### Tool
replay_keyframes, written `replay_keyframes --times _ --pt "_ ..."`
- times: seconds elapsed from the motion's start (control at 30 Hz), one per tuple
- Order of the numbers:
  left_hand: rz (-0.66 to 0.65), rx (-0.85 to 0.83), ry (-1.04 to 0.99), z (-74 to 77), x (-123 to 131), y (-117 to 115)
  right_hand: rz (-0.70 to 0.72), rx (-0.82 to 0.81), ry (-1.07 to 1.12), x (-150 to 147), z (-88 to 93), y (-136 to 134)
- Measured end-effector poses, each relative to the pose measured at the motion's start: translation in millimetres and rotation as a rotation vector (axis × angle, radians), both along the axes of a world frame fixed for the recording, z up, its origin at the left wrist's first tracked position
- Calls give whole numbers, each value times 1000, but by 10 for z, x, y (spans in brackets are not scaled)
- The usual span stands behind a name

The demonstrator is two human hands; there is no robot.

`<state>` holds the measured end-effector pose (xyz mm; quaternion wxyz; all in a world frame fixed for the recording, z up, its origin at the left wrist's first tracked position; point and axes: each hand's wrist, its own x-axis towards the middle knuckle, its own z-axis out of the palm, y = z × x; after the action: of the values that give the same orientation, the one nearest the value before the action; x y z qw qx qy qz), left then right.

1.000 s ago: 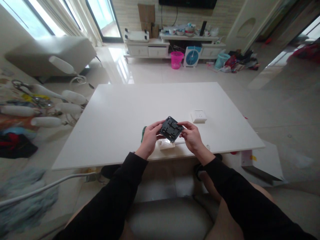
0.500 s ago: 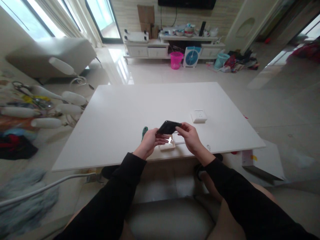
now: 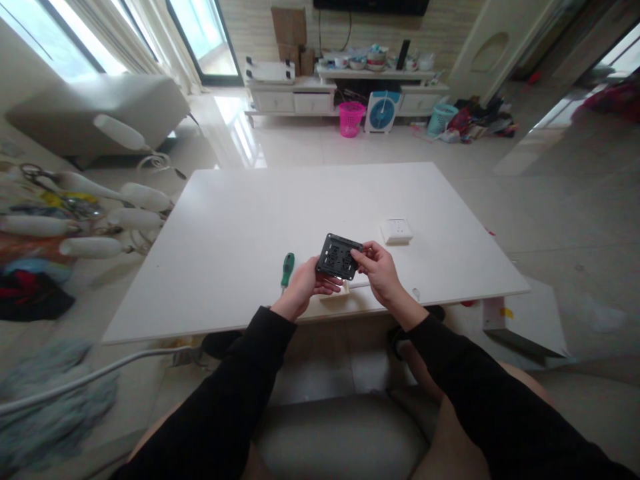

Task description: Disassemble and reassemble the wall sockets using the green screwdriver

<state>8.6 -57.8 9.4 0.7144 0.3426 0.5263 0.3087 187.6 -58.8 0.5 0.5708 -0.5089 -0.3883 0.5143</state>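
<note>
A black square socket plate [image 3: 339, 257] is held up over the front part of the white table, its slotted face turned toward me. My left hand [image 3: 306, 283] supports its left and lower edge, fingers beneath it. My right hand [image 3: 376, 267] grips the right edge, thumb on the face. Below the plate, partly covered by it, a shallow white box [image 3: 334, 294] lies near the table's front edge. A green-handled screwdriver [image 3: 287, 268] rests just left of my left hand. Farther back on the right sits a white socket [image 3: 397, 231] on its box.
The white table [image 3: 240, 220] spans the middle. A small clear object [image 3: 416, 293] lies near its front edge, right of my right hand. White lamp arms [image 3: 143, 197] reach toward its left side. A grey-white box [image 3: 525, 320] stands on the floor at the right.
The black plate has tilted up from nearly edge-on, so its slotted face now shows. Both hands keep hold of it, and more of the green screwdriver is visible.
</note>
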Motion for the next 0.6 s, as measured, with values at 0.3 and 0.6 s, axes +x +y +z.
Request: replay_keyframes --times 0.3,0.6 --pt "12 -7 25 -5 1 -5 5 39 24 -4 10 3" --pt "67 -38 16 47 31 -20 -2 44 19 -11 18 3"
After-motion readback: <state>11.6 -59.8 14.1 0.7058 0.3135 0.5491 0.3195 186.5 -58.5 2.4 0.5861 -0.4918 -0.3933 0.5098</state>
